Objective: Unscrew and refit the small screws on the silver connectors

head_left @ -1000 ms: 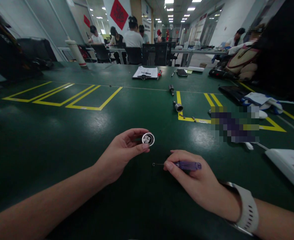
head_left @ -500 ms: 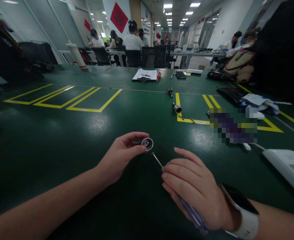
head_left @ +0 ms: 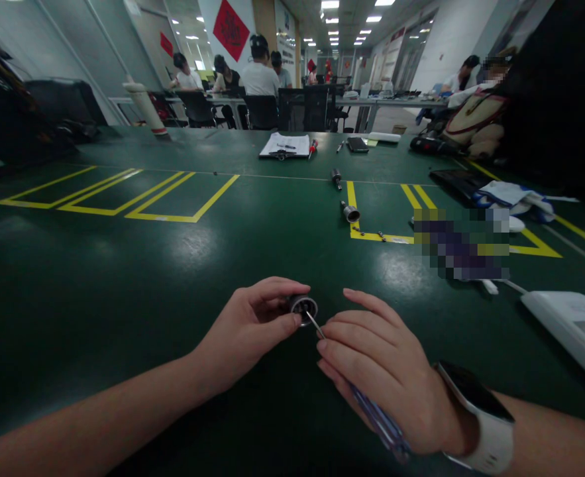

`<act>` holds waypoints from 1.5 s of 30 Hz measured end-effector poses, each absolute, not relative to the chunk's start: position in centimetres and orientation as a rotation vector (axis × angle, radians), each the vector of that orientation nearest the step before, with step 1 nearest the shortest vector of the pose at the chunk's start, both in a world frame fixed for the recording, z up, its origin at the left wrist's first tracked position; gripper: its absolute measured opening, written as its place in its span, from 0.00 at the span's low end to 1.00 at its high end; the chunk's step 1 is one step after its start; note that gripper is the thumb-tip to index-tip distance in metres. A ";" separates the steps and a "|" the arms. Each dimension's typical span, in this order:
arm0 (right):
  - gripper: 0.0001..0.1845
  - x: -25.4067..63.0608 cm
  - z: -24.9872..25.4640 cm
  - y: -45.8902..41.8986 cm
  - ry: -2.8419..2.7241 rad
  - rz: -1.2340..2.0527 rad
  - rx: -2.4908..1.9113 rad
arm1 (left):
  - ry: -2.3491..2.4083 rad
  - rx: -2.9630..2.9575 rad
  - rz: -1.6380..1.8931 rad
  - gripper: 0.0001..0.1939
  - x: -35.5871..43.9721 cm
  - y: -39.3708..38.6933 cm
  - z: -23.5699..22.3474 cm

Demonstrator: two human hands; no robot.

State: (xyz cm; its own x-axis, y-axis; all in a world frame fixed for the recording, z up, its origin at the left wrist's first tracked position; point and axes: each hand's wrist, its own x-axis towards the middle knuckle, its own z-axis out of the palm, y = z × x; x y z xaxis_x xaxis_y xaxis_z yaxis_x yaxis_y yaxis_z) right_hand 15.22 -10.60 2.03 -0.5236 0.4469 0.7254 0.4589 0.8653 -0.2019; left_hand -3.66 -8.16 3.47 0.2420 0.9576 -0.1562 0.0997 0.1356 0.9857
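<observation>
Between thumb and fingers, my left hand [head_left: 250, 324] pinches a round metal cup-shaped part [head_left: 313, 306], its hollow end tilted toward me and to the right. My right hand [head_left: 376, 361] is closed around a screwdriver [head_left: 379, 424] with a clear purple handle. Its thin shaft reaches up and left, and the tip sits inside the mouth of the metal part. What the tip touches in there is too dark to make out. Two similar metal parts with stems, one nearer [head_left: 350, 213] and one farther [head_left: 336, 177], lie on the green table beyond my hands.
Several small dark pieces [head_left: 381, 236] lie along the yellow tape [head_left: 372, 236]. A clipboard with paper [head_left: 285, 144], a red-handled tool [head_left: 313, 148] and a phone [head_left: 358, 144] are farther back. A white device [head_left: 565, 318] stands at the right. People sit at distant desks.
The screwdriver has turned from lying sideways to pointing up and left, and its tip has entered the metal part. My left hand has moved slightly down and right with that part.
</observation>
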 end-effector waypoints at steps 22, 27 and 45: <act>0.06 14.9 1.9 -11.3 -2.261 -0.047 -0.609 | 1.217 1.615 1.009 0.11 -3.4 -8.5 3.3; 0.06 14.9 2.0 -11.2 -2.284 -0.085 -0.595 | 1.223 1.619 0.994 0.12 -3.3 -8.5 3.4; 0.07 15.1 2.0 -11.3 -2.244 -0.072 -0.583 | 1.255 1.599 1.000 0.12 -3.3 -8.4 3.3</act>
